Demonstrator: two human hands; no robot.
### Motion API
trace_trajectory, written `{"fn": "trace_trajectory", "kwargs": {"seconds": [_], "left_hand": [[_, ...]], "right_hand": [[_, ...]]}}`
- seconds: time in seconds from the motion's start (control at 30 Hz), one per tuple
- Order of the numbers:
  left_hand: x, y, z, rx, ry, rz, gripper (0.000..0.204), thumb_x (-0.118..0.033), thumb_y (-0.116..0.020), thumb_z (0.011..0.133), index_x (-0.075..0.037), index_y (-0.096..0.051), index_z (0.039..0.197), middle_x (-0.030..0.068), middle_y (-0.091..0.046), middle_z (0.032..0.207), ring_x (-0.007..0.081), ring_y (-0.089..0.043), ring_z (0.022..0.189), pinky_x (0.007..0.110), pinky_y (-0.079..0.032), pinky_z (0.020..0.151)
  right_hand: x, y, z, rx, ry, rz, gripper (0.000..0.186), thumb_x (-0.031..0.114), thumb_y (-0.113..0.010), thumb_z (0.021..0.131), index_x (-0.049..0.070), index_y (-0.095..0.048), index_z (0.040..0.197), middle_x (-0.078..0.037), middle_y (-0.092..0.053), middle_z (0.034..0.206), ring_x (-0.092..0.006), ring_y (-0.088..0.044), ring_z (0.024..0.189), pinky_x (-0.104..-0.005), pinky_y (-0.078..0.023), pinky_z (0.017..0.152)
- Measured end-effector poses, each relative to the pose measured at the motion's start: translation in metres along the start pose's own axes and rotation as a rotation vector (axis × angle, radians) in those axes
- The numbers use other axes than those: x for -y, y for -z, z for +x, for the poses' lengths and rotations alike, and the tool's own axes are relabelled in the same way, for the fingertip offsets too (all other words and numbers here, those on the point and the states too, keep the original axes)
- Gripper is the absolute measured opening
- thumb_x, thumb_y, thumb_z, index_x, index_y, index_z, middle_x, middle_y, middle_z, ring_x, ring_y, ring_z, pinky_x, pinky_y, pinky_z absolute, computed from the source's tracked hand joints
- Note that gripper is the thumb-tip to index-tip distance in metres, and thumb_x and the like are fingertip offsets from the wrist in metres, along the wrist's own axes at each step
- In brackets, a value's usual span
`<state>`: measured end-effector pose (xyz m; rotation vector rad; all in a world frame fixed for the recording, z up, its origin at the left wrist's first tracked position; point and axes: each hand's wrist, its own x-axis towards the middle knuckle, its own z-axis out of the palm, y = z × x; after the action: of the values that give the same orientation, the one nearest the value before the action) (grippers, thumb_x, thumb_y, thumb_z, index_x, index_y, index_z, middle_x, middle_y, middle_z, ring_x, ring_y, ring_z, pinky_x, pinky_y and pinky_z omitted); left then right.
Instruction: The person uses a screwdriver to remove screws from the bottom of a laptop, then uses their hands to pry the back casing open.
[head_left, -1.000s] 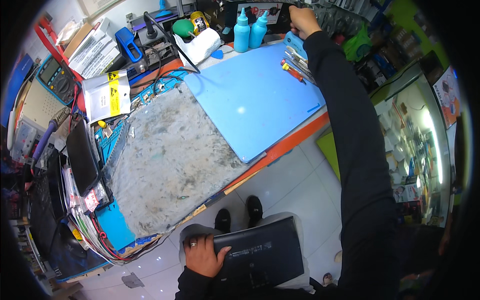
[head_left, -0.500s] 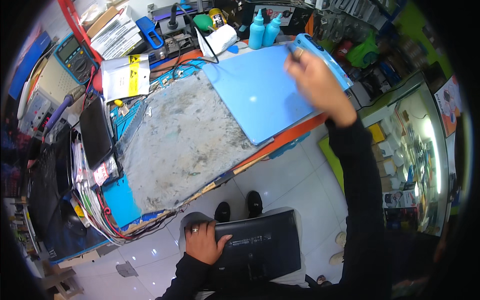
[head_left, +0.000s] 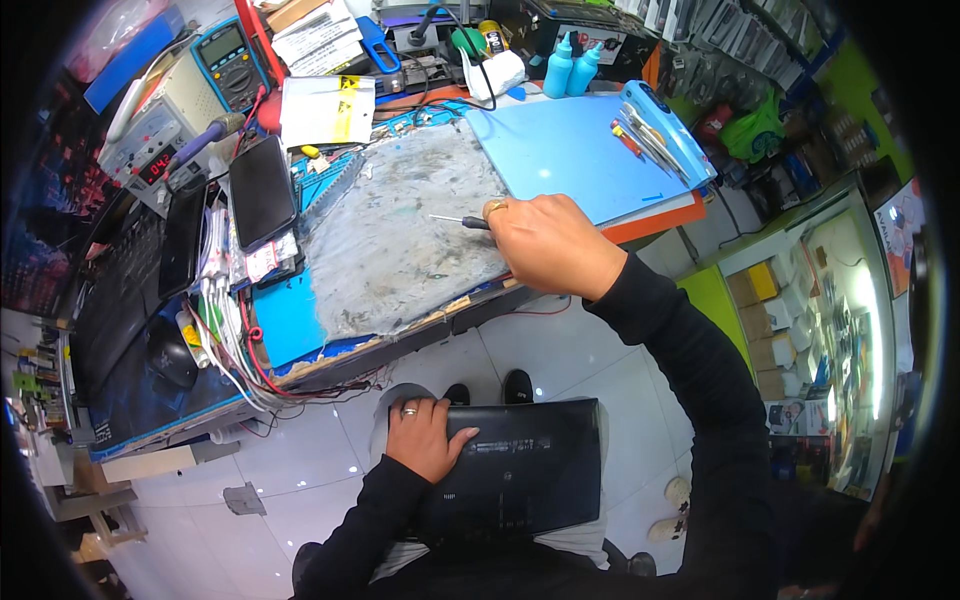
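The screwdriver (head_left: 466, 221) is clamped in the fingers of the right hand (head_left: 550, 242), shaft pointed left. The laptop (head_left: 530, 485) is supported on the lap below these fingers, long axis left-to-right; the nearer left hand (head_left: 425, 440) is laid on its left end, thumb spread.

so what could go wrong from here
The black laptop rests across the legs with only the left hand on it, near one corner, so it might slip toward the floor. The screwdriver in the right hand has its bare tip pointing outward, so a slip could scratch something or poke a finger. The cables trailing over the bench edge could snag a sleeve.
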<state>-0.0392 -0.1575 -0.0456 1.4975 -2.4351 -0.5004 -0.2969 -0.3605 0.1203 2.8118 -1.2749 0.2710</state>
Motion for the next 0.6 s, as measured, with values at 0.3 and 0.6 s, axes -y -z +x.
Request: {"fn": "trace_trajectory", "kwargs": {"seconds": [0.3, 0.6], "left_hand": [[0.002, -0.001, -0.002, -0.022, -0.021, -0.013, 0.061, -0.054, -0.072, 0.096, 0.001, -0.069, 0.122, 0.0187, -0.066, 0.120, 0.0370, -0.061, 0.117, 0.054, -0.039, 0.112], [0.003, 0.004, 0.000, 0.003, -0.018, -0.028, 0.059, -0.051, -0.075, 0.094, 0.001, -0.069, 0.122, 0.0180, -0.065, 0.118, 0.0395, -0.059, 0.115, 0.054, -0.040, 0.107]], "right_hand": [[0.001, -0.007, 0.004, -0.038, -0.081, -0.087, 0.010, 0.014, -0.066, 0.091, 0.003, -0.067, 0.090, -0.020, -0.072, 0.084, -0.0364, -0.075, 0.074, -0.0471, -0.059, 0.066], [-0.143, 0.034, -0.012, -0.668, -0.641, 0.383, 0.032, 0.025, -0.059, 0.101, -0.007, -0.067, 0.101, -0.026, -0.070, 0.077, -0.0421, -0.071, 0.073, -0.0501, -0.055, 0.070]]}}
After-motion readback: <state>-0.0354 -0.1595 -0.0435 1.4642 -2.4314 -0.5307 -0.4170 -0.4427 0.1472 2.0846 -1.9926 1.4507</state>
